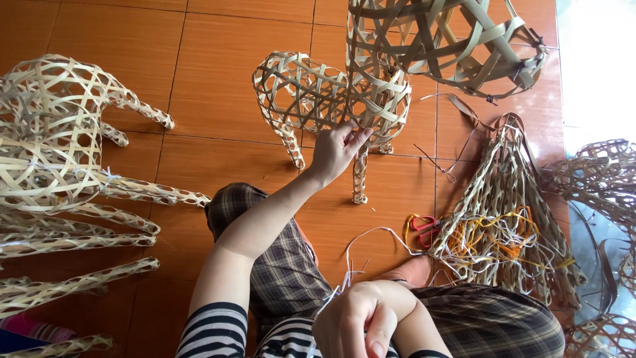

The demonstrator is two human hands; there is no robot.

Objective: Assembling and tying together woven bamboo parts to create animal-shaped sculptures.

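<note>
A four-legged animal frame woven of pale bamboo strips (331, 99) stood on the floor of square terracotta tiles (218, 59) in the upper middle of the frame. The left hand (334, 151) touched its underside. Behind it, at the upper right, a round open-weave bamboo ball (457, 40) rose. Similar woven bamboo frames (59, 152) lay along the left edge. A heap of loose bamboo strips and cords (503, 219) lay right of centre, red-handled scissors (424, 229) just to its left. The right hand (361, 321) sat at the bottom centre.
</note>
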